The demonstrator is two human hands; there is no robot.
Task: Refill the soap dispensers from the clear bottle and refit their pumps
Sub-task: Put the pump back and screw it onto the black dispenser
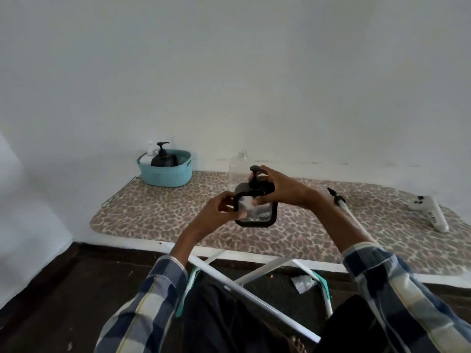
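refitting the pump; left hand [221, 208] grips the square dispenser [255, 207] above the table [158, 212]; right hand [276, 187] pinches its pump [255, 177]; next, twist the collar snug, likely.

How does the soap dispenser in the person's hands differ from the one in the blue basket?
The held dispenser has clear panels in a black frame and is off the board; the basket dispenser looks solid black, untouched, standing in the blue basket. Both have black pumps on.

Matt black plastic dispenser [255, 207], leopard-print cloth board cover [158, 212]
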